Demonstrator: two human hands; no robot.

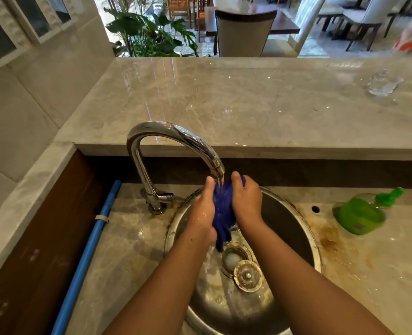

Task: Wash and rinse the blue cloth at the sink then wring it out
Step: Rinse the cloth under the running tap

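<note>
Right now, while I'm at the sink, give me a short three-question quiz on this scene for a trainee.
1. True or false: the left hand and right hand both hold the blue cloth under water running from the faucet.
2. Where does the drain stopper lie? A: plugging the drain. B: in the sink, beside the drain opening. C: in the right hand.
3. Fill in: the green bottle sits on the counter to the sink's ____.
Key: 1 true; 2 B; 3 right.

Marble counter (132, 238) carries a round sink (287, 221); green bottle (359, 215) lies at right; glass (382, 84) on upper ledge (224, 100)
</note>
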